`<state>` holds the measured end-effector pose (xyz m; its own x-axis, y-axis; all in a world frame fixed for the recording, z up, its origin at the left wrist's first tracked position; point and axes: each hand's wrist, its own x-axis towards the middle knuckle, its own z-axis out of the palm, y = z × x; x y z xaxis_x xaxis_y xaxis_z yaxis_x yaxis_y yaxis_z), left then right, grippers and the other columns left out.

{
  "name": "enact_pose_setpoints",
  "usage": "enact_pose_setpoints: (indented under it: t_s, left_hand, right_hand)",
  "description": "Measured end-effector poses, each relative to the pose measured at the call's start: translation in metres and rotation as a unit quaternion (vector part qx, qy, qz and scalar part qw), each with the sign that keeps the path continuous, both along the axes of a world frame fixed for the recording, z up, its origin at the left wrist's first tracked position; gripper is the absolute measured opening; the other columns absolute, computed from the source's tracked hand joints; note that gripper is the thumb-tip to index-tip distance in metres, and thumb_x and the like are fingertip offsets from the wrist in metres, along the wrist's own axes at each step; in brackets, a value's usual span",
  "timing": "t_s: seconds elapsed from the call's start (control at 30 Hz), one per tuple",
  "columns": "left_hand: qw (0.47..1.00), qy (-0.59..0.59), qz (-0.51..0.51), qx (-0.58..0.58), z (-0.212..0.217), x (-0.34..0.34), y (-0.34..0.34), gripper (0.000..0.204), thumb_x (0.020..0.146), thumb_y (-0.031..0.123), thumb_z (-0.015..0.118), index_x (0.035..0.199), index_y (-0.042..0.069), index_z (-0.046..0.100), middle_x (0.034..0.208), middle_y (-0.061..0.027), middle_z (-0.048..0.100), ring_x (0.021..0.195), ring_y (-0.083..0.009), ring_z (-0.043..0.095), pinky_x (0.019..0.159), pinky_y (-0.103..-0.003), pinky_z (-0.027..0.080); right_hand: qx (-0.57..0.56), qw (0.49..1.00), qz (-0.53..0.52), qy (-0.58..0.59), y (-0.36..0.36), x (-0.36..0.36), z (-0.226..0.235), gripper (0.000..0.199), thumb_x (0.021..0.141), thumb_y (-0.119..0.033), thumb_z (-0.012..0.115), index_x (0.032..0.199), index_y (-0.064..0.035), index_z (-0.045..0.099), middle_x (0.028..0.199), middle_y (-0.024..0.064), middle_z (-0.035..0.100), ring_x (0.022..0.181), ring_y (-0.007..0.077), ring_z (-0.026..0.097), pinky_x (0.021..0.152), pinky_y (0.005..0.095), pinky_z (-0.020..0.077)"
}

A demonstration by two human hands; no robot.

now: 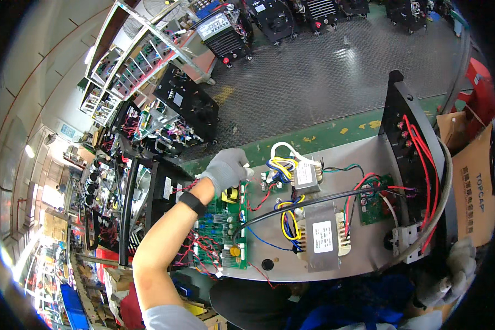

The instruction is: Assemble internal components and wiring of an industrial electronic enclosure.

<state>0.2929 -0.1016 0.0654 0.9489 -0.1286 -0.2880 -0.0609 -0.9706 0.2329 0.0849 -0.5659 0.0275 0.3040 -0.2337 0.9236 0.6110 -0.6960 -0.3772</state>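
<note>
My left hand (227, 168), in a grey glove with a black band at the wrist, reaches over the upper end of a green circuit board (237, 220). Its fingers are closed together, with a small white bit at the tips that I cannot make out. The board lies on a grey metal chassis plate (280, 265), with red wires along its left side. My right hand (455, 272), gloved too, is low at the right beside the chassis. Its fingers are curled, and what they hold, if anything, is hidden.
On the plate sit a large transformer (323, 236) and a smaller one (306, 175), crossed by a black cable (291, 208). A black panel (404, 148) with red wires rises at the right, near a cardboard box (478, 184). Finished-looking black machines (225, 36) and a shelf rack (143, 60) stand beyond.
</note>
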Motion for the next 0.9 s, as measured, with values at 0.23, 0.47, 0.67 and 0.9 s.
enact_pose_setpoints:
  t_s: [0.23, 0.47, 0.67, 0.9]
  left_hand:
    - [0.977, -0.051, -0.092, 0.183, 0.002, -0.006, -0.026, 0.018, 0.085, 0.023, 0.058, 0.095, 0.01, 0.065, 0.085, -0.0148, 0.067, 0.081, -0.0347, 0.065, 0.072, -0.045, 0.051]
    - [0.998, 0.005, -0.026, -0.06, 0.002, -0.003, -0.01, 0.022, 0.083, 0.018, 0.064, 0.091, -0.002, 0.065, 0.073, -0.014, 0.065, 0.067, -0.0227, 0.065, 0.059, -0.034, 0.051]
    - [0.984, 0.157, 0.044, -0.074, 0.014, 0.012, -0.024, 0.025, 0.083, 0.024, 0.069, 0.083, -0.001, 0.069, 0.065, -0.0041, 0.063, 0.054, -0.0096, 0.058, 0.051, -0.025, 0.047]
    - [0.989, 0.15, 0.001, 0.013, 0.014, 0.018, -0.018, 0.033, 0.071, 0.03, 0.073, 0.079, -0.001, 0.071, 0.066, -0.0118, 0.065, 0.058, -0.0185, 0.06, 0.057, -0.034, 0.047]
  right_hand:
    - [-0.002, 0.99, 0.053, 0.129, -0.017, -0.024, -0.001, 0.034, 0.092, -0.033, 0.044, 0.096, -0.0004, 0.047, 0.087, 0.014, 0.045, 0.079, 0.0277, 0.042, 0.075, 0.045, 0.0378]
    - [-0.036, 0.998, 0.036, 0.027, 0.01, 0.006, 0.019, 0.031, 0.087, -0.023, 0.043, 0.109, -0.0036, 0.052, 0.089, 0.016, 0.047, 0.08, 0.0295, 0.042, 0.075, 0.0465, 0.0379]
    - [-0.011, 0.998, 0.069, 0.007, 0.003, 0.004, -0.001, 0.031, 0.088, -0.024, 0.044, 0.113, -0.0077, 0.052, 0.089, 0.0155, 0.047, 0.078, 0.028, 0.041, 0.072, 0.0452, 0.0367]
    - [-0.033, 0.999, 0.033, 0.014, -0.009, -0.007, -0.001, 0.031, 0.091, -0.026, 0.043, 0.116, -0.0101, 0.051, 0.087, 0.0124, 0.045, 0.076, 0.0249, 0.039, 0.069, 0.0438, 0.0358]
